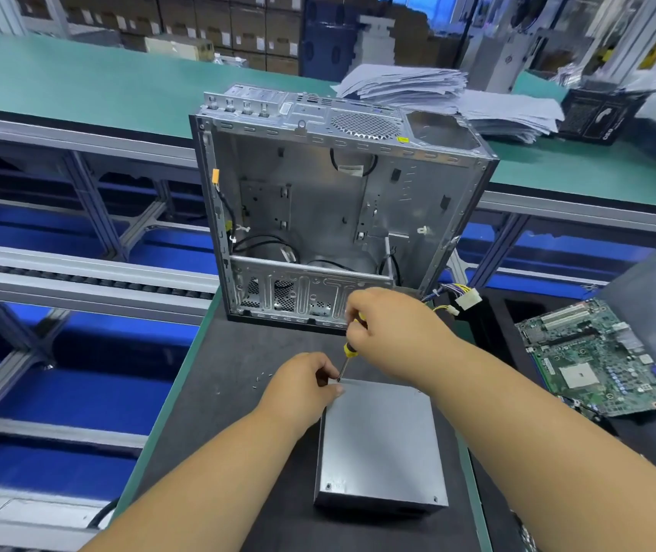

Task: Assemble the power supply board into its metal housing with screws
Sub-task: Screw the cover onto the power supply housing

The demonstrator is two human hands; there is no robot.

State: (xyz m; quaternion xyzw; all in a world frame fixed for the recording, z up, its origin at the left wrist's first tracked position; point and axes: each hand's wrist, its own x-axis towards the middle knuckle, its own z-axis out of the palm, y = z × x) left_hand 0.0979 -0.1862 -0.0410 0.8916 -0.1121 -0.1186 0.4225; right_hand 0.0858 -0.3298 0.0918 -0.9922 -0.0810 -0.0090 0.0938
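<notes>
Forearms reach in from below. Right hand [388, 332] pinches yellow-black screwdriver [348, 350], tip at far-left corner of smooth grey metal power supply housing [382, 444], a closed box on the dark bench [230, 376]. Left hand [304, 386] pinches at that corner. Loose screws [260, 379] lie beside. Open steel computer chassis [318, 217] stands behind, cables inside; green motherboard [601, 360] lies right.

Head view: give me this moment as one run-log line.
right hand: grips screwdriver | tip: far-left corner of power supply housing | left hand: fingers steady that corner | loose screws: on mat
</notes>
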